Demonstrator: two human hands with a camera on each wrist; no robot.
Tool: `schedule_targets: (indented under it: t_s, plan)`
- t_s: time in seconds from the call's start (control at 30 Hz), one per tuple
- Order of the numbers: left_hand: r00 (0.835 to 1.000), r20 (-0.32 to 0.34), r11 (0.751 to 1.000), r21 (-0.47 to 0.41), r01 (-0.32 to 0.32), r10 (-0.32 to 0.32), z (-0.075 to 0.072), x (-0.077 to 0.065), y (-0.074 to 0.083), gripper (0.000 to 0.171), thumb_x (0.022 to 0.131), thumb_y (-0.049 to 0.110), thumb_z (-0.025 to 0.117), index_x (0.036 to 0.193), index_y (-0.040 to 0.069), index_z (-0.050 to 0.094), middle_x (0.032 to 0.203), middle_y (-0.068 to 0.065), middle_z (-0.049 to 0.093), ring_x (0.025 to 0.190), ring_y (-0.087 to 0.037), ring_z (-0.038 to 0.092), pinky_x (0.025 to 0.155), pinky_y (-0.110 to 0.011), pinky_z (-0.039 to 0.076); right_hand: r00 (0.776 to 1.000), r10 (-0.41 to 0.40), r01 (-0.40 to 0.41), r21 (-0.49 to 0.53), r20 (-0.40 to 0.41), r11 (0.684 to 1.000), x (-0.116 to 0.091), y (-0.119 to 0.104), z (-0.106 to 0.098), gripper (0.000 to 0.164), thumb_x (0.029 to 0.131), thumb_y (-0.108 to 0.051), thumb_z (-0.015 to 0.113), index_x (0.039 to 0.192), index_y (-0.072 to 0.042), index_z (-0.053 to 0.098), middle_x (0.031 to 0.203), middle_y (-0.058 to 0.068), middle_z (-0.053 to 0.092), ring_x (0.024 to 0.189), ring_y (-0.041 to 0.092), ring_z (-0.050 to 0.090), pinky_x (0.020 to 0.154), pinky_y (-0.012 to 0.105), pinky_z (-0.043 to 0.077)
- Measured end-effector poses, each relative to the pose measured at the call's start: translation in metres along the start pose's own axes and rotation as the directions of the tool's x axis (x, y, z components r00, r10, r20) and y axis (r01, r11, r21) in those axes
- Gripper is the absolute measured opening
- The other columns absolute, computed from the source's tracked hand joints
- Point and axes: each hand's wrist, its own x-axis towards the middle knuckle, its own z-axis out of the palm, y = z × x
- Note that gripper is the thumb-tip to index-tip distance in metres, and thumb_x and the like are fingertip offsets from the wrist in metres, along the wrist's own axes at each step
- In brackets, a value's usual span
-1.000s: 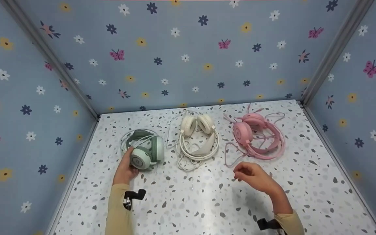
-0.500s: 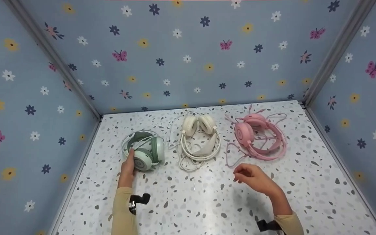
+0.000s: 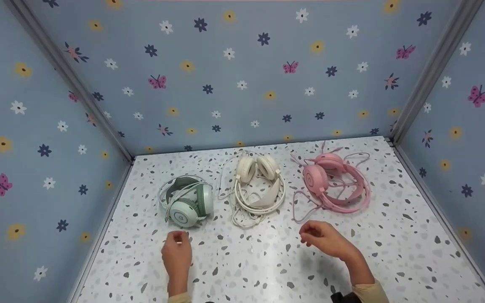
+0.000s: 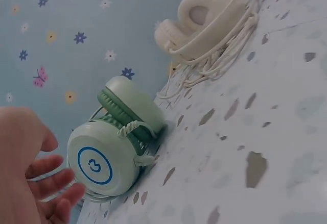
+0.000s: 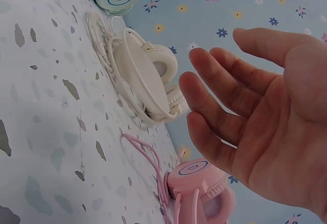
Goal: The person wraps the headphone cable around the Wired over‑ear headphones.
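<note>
Both hands hold nothing, fingers loosely bent: the left hand (image 3: 177,254) front-left of the white headset (image 3: 271,194), the right hand (image 3: 326,242) front-right. The green headset (image 3: 187,211) lies to its left, the pink headset (image 3: 316,179) right. Only the right wrist view bares the right palm (image 5: 278,129).

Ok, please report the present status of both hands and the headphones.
Left hand empty, near green headphones. Right hand empty, nearest pink headphones. White headphones between those pairs. No obstruction visible.
</note>
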Motion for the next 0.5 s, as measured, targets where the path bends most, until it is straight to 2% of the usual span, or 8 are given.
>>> schedule_targets:
  t_s: [0.07, 0.1, 0.17, 0.23, 0.27, 0.3, 0.4, 0.5]
  plan:
    - [0.985, 0.169, 0.995, 0.086, -0.042, 0.027, 0.003, -0.014, -0.003, 0.02, 0.096, 0.023, 0.059, 0.104, 0.005, 0.064, 0.09, -0.008, 0.064, 0.079, -0.024, 0.06, 0.069, -0.043, 0.046, 1.0, 0.015, -0.015, -0.005, 0.002, 1.0, 0.001, 0.005, 0.002, 0.014, 0.099, -0.016, 0.058, 0.1, -0.003, 0.063, 0.09, 0.013, 0.065, 0.079, 0.03, 0.064, 0.069, 0.032, 0.052]
    - [0.962, 0.271, 0.989, 0.132, -0.071, 0.033, 0.004, -0.02, -0.005, 0.023, 0.096, 0.025, 0.06, 0.107, 0.006, 0.064, 0.092, -0.007, 0.064, 0.082, -0.024, 0.06, 0.071, -0.043, 0.047, 1.0, 0.022, -0.022, -0.014, 0.001, 1.0, 0.003, 0.006, 0.003, 0.014, 0.099, -0.017, 0.059, 0.1, -0.004, 0.063, 0.089, 0.012, 0.065, 0.079, 0.031, 0.063, 0.068, 0.032, 0.052]
    - [0.893, 0.446, 0.966, 0.198, -0.168, 0.063, 0.007, -0.03, -0.009, 0.032, 0.093, 0.03, 0.065, 0.114, 0.006, 0.063, 0.102, -0.009, 0.062, 0.093, -0.028, 0.059, 0.079, -0.047, 0.047, 0.999, 0.034, -0.034, -0.034, 0.002, 0.999, 0.005, 0.009, 0.007, 0.013, 0.099, -0.018, 0.059, 0.098, -0.006, 0.064, 0.088, 0.011, 0.066, 0.078, 0.032, 0.063, 0.066, 0.031, 0.051]
    - [0.825, 0.558, 0.932, 0.242, -0.27, 0.094, 0.011, -0.039, -0.014, 0.046, 0.087, 0.035, 0.073, 0.121, 0.007, 0.061, 0.112, -0.012, 0.058, 0.104, -0.034, 0.054, 0.086, -0.051, 0.045, 0.999, 0.041, -0.041, -0.068, -0.002, 0.997, 0.006, 0.011, 0.012, 0.011, 0.099, -0.019, 0.059, 0.096, -0.009, 0.064, 0.086, 0.011, 0.066, 0.076, 0.028, 0.062, 0.063, 0.03, 0.049]
    - [0.799, 0.588, 0.908, 0.259, -0.328, 0.121, 0.012, -0.043, -0.016, 0.054, 0.082, 0.038, 0.076, 0.123, 0.007, 0.06, 0.117, -0.015, 0.055, 0.108, -0.038, 0.051, 0.088, -0.055, 0.043, 0.999, 0.041, -0.041, -0.089, -0.006, 0.995, 0.007, 0.013, 0.015, 0.011, 0.099, -0.018, 0.059, 0.096, -0.009, 0.064, 0.085, 0.01, 0.066, 0.074, 0.025, 0.062, 0.062, 0.029, 0.049]
    - [0.784, 0.603, 0.886, 0.275, -0.375, 0.145, 0.014, -0.048, -0.018, 0.061, 0.078, 0.041, 0.079, 0.126, 0.008, 0.06, 0.121, -0.017, 0.052, 0.112, -0.041, 0.047, 0.089, -0.058, 0.042, 0.999, 0.039, -0.039, -0.11, -0.009, 0.993, 0.008, 0.015, 0.019, 0.011, 0.099, -0.018, 0.059, 0.095, -0.009, 0.065, 0.085, 0.009, 0.066, 0.073, 0.023, 0.062, 0.062, 0.029, 0.049]
    - [0.772, 0.604, 0.834, 0.311, -0.456, 0.197, 0.018, -0.057, -0.02, 0.074, 0.069, 0.047, 0.084, 0.129, 0.011, 0.06, 0.126, -0.023, 0.047, 0.115, -0.046, 0.043, 0.087, -0.063, 0.04, 0.999, 0.018, -0.023, -0.183, -0.028, 0.983, 0.013, 0.02, 0.029, 0.011, 0.098, -0.016, 0.06, 0.094, -0.006, 0.066, 0.081, 0.003, 0.065, 0.069, 0.015, 0.059, 0.061, 0.028, 0.048]
    - [0.776, 0.594, 0.822, 0.323, -0.469, 0.209, 0.021, -0.062, -0.019, 0.077, 0.066, 0.047, 0.085, 0.131, 0.013, 0.06, 0.129, -0.026, 0.044, 0.118, -0.049, 0.04, 0.088, -0.064, 0.039, 0.999, -0.01, -0.005, -0.296, -0.05, 0.955, 0.019, 0.023, 0.04, 0.01, 0.096, -0.014, 0.062, 0.093, -0.006, 0.067, 0.08, -0.005, 0.063, 0.07, 0.01, 0.057, 0.063, 0.029, 0.048]
